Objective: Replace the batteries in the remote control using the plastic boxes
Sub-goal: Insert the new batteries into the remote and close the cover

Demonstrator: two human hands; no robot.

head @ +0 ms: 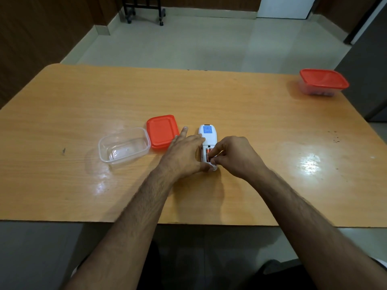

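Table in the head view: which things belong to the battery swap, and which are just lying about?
Belongs to the job:
remote control
battery
open clear box
loose red lid
closed red-lidded box
left hand
right hand

Lying about:
wheeled stand, off on the floor

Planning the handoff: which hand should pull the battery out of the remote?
Right hand: its fingertips already sit on the battery in the open bay, while the left hand steadies the remote.
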